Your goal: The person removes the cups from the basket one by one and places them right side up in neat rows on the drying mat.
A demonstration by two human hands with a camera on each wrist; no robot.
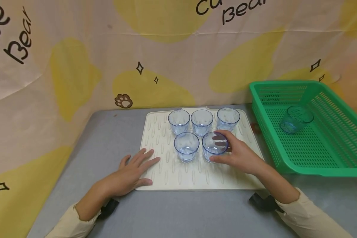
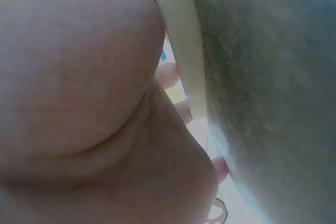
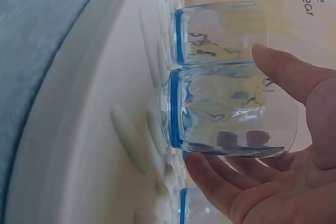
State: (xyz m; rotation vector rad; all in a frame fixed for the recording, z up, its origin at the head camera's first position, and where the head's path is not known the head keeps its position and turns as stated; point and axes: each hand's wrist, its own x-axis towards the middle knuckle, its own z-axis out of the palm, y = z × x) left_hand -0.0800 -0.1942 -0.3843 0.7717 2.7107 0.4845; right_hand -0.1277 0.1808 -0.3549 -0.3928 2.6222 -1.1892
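Observation:
My right hand (image 1: 241, 153) grips a clear bluish drinking glass (image 1: 211, 150), thumb on the near side and fingers round the right side. In the right wrist view the held glass (image 3: 226, 108) stands with its blue-tinted base at the white ribbed mat (image 3: 100, 145). Left of it, another glass (image 1: 186, 147) is close by in the front row. Behind stand three more, a left glass (image 1: 179, 122), a middle glass (image 1: 201, 123) and a right glass (image 1: 227, 119). My left hand (image 1: 131, 173) rests palm down at the mat's left edge, fingers spread and holding nothing.
At the right stands a green perforated basket (image 1: 285, 158) with one tilted glass (image 1: 296, 120) inside. The grey table (image 1: 181, 215) runs round the mat. A patterned cloth (image 1: 166, 59) hangs behind and on the left.

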